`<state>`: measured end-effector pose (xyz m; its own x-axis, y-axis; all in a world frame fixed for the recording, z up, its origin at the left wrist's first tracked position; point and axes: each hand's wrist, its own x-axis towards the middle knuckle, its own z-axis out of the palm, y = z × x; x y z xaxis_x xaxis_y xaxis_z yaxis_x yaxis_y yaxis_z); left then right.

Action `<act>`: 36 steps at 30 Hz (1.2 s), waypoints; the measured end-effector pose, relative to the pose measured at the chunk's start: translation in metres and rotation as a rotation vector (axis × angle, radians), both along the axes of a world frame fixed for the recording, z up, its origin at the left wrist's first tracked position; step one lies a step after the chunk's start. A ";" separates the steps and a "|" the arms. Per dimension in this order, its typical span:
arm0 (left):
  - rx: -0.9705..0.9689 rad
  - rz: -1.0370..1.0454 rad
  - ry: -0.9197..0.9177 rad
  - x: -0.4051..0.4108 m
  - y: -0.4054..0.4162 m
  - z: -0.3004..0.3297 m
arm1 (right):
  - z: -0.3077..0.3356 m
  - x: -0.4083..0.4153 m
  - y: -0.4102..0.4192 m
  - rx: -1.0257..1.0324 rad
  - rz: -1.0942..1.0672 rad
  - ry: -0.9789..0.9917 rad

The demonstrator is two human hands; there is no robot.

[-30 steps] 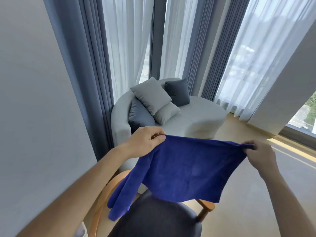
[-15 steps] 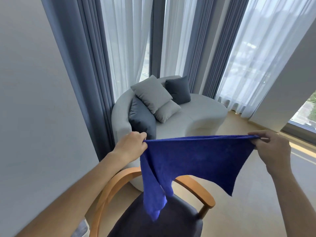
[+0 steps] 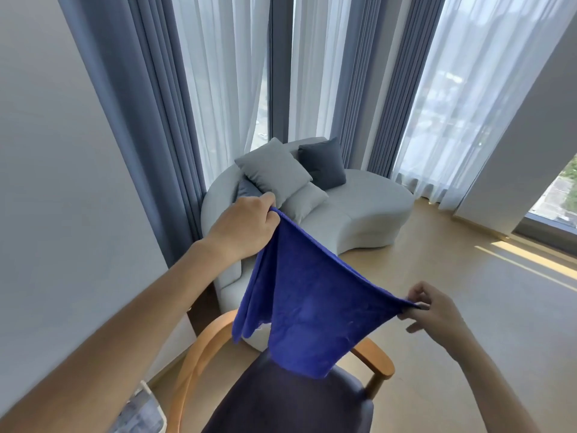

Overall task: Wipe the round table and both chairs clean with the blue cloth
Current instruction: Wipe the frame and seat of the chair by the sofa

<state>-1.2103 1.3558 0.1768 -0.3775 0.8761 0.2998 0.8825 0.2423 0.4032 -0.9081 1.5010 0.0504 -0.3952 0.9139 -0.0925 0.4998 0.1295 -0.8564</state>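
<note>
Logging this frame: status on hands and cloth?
Left hand and right hand each pinch a cloth corner. Cloth spread in air above chair. Nothing in the way.

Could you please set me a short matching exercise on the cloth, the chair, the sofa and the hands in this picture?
Things:
1. blue cloth
2. chair
3. sofa
4. left hand

States:
A. stands by the curtains with cushions on it
B. pinches the cloth's higher corner
C. hangs stretched between two hands
D. dark seat, wooden armrest, right under the cloth

Pairs: 1-C, 2-D, 3-A, 4-B
</note>
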 end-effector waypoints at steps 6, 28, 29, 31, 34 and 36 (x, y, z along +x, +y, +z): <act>-0.021 0.084 0.022 -0.001 -0.001 0.010 | -0.020 -0.017 -0.021 -0.066 0.144 -0.048; 0.018 0.007 -0.046 0.028 -0.004 0.039 | -0.034 -0.141 -0.139 0.135 0.016 0.248; 0.018 0.010 -0.046 0.027 -0.005 0.039 | -0.034 -0.142 -0.135 0.156 0.005 0.239; 0.017 0.013 -0.052 0.026 -0.005 0.038 | -0.033 -0.143 -0.132 0.180 0.053 0.201; 0.012 0.013 -0.075 0.025 -0.003 0.037 | -0.033 -0.140 -0.131 0.198 0.103 0.208; 0.010 0.014 -0.075 0.025 -0.003 0.036 | -0.034 -0.136 -0.132 0.183 0.125 0.231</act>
<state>-1.1857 1.3528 0.2125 -0.4114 0.8677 0.2789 0.8461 0.2499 0.4707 -1.0436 1.3685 0.0164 -0.4970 0.8501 0.1744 0.2653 0.3402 -0.9022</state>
